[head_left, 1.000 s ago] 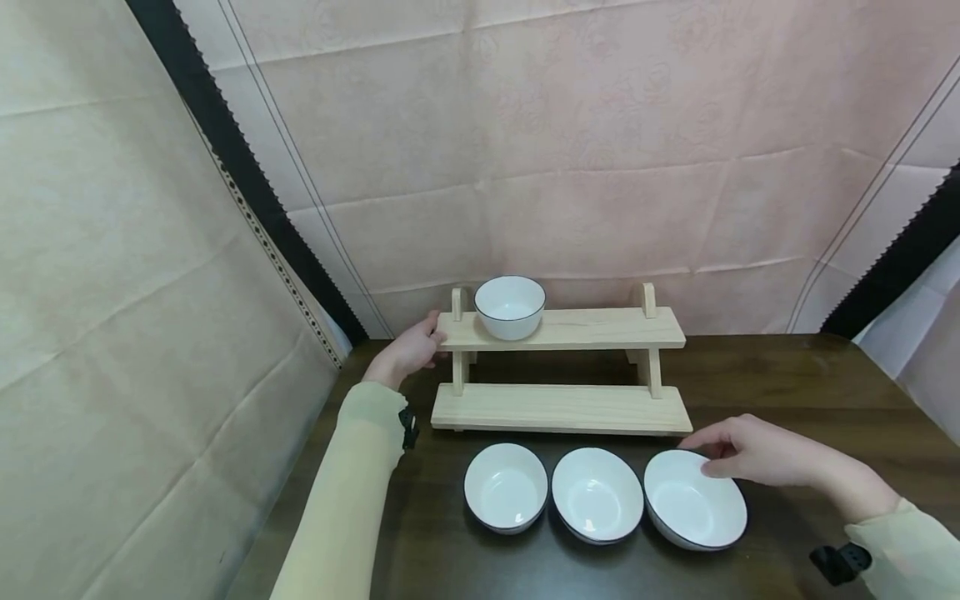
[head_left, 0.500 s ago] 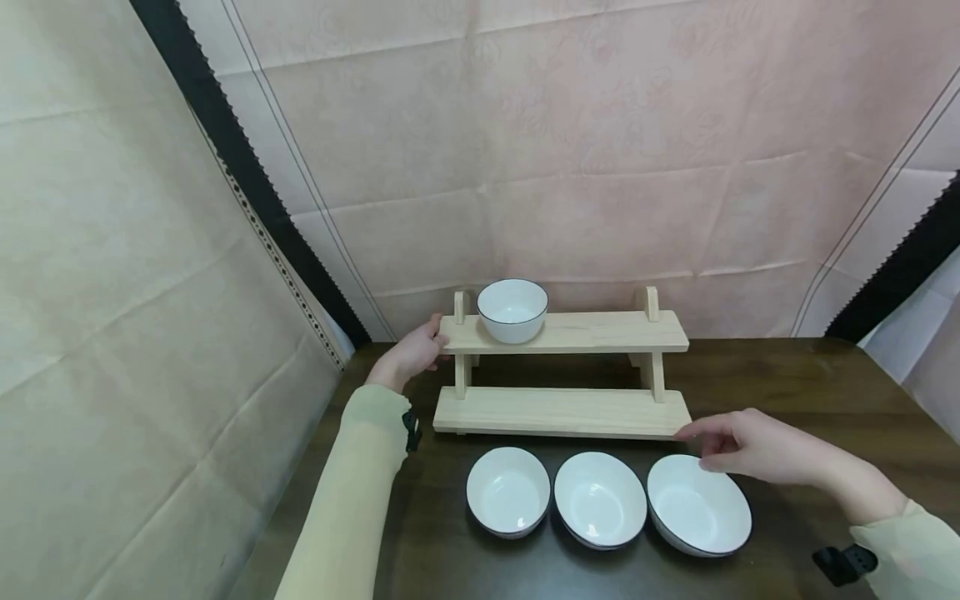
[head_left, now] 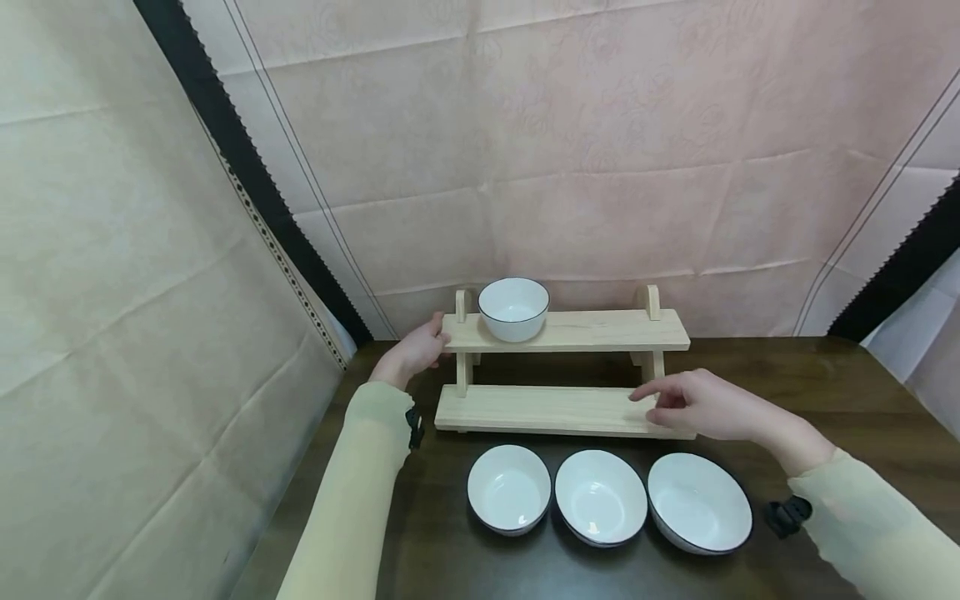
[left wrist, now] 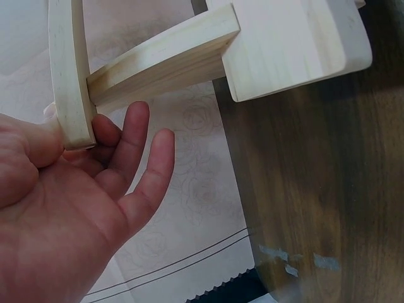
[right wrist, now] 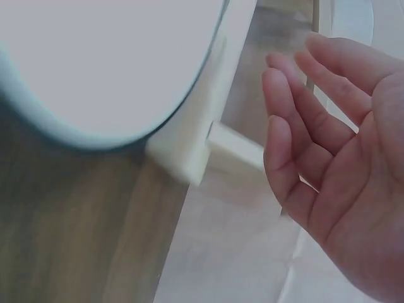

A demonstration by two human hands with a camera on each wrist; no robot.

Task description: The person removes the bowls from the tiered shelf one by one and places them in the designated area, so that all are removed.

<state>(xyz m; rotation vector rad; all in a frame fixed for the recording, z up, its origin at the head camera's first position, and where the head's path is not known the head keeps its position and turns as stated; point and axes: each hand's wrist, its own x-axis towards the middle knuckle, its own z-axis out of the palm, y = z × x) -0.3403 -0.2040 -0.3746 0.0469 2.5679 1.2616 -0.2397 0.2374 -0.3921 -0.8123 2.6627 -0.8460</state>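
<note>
A two-tier pale wooden display stand (head_left: 570,332) stands on the dark table. My left hand (head_left: 411,352) pinches the left end of its upper board between thumb and fingers; the left wrist view shows that board end (left wrist: 72,82) in the grip, two fingers extended free. Over the right part of the lower board hovers my right hand (head_left: 701,406), fingers loosely bent, holding nothing. One white dark-rimmed bowl (head_left: 513,312) sits on the upper board, toward the left. In front of the stand, a left bowl (head_left: 509,490), a middle bowl (head_left: 601,497) and a right bowl (head_left: 700,503) form a row.
Dark wood table (head_left: 795,375) extends to both sides of the stand. A pale cloth backdrop (head_left: 600,167) rises close behind, and another cloth panel (head_left: 150,375) slopes along the left. The bowls in the row stand nearly edge to edge.
My right hand has left the right bowl's rim and moved up and left over the lower board. The left hand keeps its grip; bowls and stand stay in place.
</note>
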